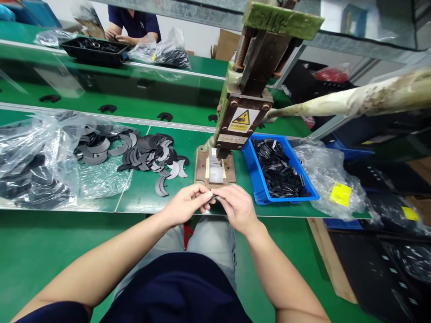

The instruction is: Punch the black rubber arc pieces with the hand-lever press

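My left hand (188, 202) and my right hand (237, 207) meet at the front edge of the bench. Their fingertips pinch a small dark part (213, 198), mostly covered by the fingers, so its exact shape is hidden. Just beyond them stands a hand press (244, 103) with a metal block (216, 172) on its brown base plate (201, 172). Left of the base lies a loose pile of black and grey crescent-shaped pieces (148, 152). A blue bin (261, 197) full of thin black parts (279, 168) sits to the right.
The press's long lever (350, 101) reaches out to the right. Plastic bags (50, 161) with dark pieces lie at left, another bag (323, 175) at right. Curved pieces (164, 116) are spaced along the green strip behind. Across it, a person (134, 27) works beside a black tray (90, 56).
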{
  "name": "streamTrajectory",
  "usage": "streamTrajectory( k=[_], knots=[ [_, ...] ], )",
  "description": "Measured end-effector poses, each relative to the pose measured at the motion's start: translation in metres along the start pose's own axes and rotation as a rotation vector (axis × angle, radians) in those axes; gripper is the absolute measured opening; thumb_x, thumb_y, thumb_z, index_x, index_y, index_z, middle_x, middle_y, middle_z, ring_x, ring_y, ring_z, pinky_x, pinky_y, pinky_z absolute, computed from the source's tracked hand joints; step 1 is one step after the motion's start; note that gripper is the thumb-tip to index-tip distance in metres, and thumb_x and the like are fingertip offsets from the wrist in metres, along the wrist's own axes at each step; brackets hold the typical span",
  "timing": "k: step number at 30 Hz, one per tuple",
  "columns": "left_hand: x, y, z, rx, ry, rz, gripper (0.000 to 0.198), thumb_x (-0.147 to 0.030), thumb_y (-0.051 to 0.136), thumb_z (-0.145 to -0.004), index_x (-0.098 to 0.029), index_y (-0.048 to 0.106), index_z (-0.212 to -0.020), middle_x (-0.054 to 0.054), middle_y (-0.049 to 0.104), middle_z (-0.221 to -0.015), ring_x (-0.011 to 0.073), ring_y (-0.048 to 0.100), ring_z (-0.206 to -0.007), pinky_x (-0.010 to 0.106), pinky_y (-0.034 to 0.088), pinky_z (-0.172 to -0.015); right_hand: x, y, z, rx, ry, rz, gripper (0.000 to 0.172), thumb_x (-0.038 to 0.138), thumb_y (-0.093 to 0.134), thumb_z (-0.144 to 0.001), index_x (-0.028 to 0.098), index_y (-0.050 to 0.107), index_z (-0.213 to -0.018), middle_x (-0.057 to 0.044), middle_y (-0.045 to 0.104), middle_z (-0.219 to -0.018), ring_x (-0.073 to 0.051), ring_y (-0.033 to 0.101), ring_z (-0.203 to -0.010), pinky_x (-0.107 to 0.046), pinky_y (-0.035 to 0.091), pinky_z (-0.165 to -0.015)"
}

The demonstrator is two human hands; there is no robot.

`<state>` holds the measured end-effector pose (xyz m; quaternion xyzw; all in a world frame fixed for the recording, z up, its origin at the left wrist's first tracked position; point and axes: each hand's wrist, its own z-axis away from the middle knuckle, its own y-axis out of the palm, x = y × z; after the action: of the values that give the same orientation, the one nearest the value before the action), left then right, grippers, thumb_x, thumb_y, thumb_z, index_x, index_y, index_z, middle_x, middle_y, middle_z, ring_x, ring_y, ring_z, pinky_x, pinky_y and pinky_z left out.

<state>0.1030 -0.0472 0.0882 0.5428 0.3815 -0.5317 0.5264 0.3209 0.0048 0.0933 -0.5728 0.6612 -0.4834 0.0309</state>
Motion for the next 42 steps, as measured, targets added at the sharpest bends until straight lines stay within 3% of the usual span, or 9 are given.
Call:
streamTrajectory(
  k=[4, 8, 11, 19, 24, 29, 32, 38, 42],
  knots=[
    [0.004, 0.001, -0.005, 0.082, -0.204, 0.320, 0.048, -0.051, 0.094, -0.079, -0.017, 0.060, -0.087, 0.002, 0.073, -0.079, 0.0099, 0.066, -0.062, 0.023, 0.055, -0.061, 0.001, 0.001, -0.004, 0.042, -0.007, -0.037, 0.030, 0.021, 0.059, -0.104, 0.029, 0.072, -0.130, -0.005, 0.081, -0.112, -0.019, 0.074, -0.102, -0.040, 0.057, -0.089],
    [0.008, 0.001, -0.007, -0.071, -0.051, 0.346, 0.053, -0.042, 0.100, -0.072, -0.018, 0.066, -0.104, -0.003, 0.071, -0.076, 0.0102, 0.069, -0.063, 0.023, 0.059, -0.064, 0.008, 0.011, 0.002, -0.017, 0.163, -0.194, 0.037, 0.025, 0.060, -0.104, 0.028, 0.064, -0.141, -0.006, 0.079, -0.115, -0.018, 0.074, -0.104, -0.038, 0.060, -0.094],
    [0.007, 0.002, -0.008, -0.169, 0.037, 0.291, 0.053, -0.044, 0.099, -0.073, -0.017, 0.069, -0.107, -0.001, 0.073, -0.076, 0.0135, 0.074, -0.068, 0.028, 0.064, -0.069, 0.014, 0.020, 0.006, -0.044, 0.305, -0.311, 0.029, 0.033, 0.066, -0.102, 0.026, 0.067, -0.131, -0.005, 0.077, -0.108, -0.017, 0.073, -0.094, -0.034, 0.061, -0.086],
    [0.005, 0.001, -0.005, -0.227, -0.073, 0.262, 0.056, -0.061, 0.092, -0.077, -0.014, 0.071, -0.099, 0.007, 0.079, -0.078, 0.0223, 0.081, -0.074, 0.035, 0.068, -0.072, 0.006, 0.030, 0.006, -0.111, 0.613, -0.488, 0.025, 0.047, 0.068, -0.099, 0.024, 0.074, -0.108, -0.004, 0.078, -0.100, -0.016, 0.072, -0.087, -0.033, 0.060, -0.082],
    [0.008, -0.005, -0.007, -0.195, -0.031, 0.144, 0.049, -0.059, 0.088, -0.082, -0.015, 0.073, -0.098, 0.007, 0.080, -0.081, 0.0201, 0.079, -0.073, 0.035, 0.067, -0.074, 0.004, 0.027, 0.004, -0.128, 0.555, -0.444, 0.024, 0.044, 0.069, -0.098, 0.022, 0.075, -0.104, -0.004, 0.079, -0.096, -0.016, 0.072, -0.084, -0.031, 0.060, -0.079],
    [0.006, -0.023, -0.014, -0.085, 0.205, -0.306, 0.028, -0.047, 0.079, -0.094, -0.020, 0.080, -0.099, 0.006, 0.081, -0.092, 0.0194, 0.077, -0.083, 0.033, 0.062, -0.080, 0.006, 0.017, 0.001, -0.079, 0.444, -0.298, 0.019, 0.037, 0.066, -0.100, 0.022, 0.075, -0.107, -0.005, 0.079, -0.099, -0.016, 0.072, -0.085, -0.031, 0.060, -0.079],
    [0.000, -0.037, -0.030, -0.099, 0.364, -0.618, 0.020, -0.040, 0.073, -0.099, -0.023, 0.082, -0.101, 0.005, 0.083, -0.102, 0.0199, 0.077, -0.093, 0.033, 0.060, -0.089, -0.004, -0.006, -0.007, -0.153, 0.396, -0.214, 0.021, 0.035, 0.068, -0.100, 0.023, 0.073, -0.117, -0.006, 0.077, -0.106, -0.016, 0.072, -0.090, -0.032, 0.061, -0.084],
    [-0.001, -0.055, -0.085, -0.157, 0.573, -0.935, 0.020, -0.033, 0.065, -0.104, -0.022, 0.081, -0.110, 0.008, 0.082, -0.109, 0.0212, 0.076, -0.102, 0.035, 0.058, -0.098, -0.016, -0.107, -0.069, -0.677, 0.096, -0.168, 0.038, 0.036, 0.074, -0.098, 0.023, 0.062, -0.132, -0.011, 0.069, -0.121, -0.019, 0.072, -0.111, -0.039, 0.061, -0.102],
    [0.002, -0.058, -0.110, -0.106, 0.634, -1.148, 0.026, -0.027, 0.055, -0.107, -0.020, 0.080, -0.111, 0.010, 0.080, -0.111, 0.0234, 0.074, -0.107, 0.039, 0.057, -0.102, 0.014, -0.171, -0.120, -0.636, -0.142, -0.242, 0.067, 0.059, 0.074, -0.092, 0.022, 0.056, -0.145, -0.013, 0.060, -0.144, -0.023, 0.067, -0.135, -0.041, 0.054, -0.115]
  ],
)
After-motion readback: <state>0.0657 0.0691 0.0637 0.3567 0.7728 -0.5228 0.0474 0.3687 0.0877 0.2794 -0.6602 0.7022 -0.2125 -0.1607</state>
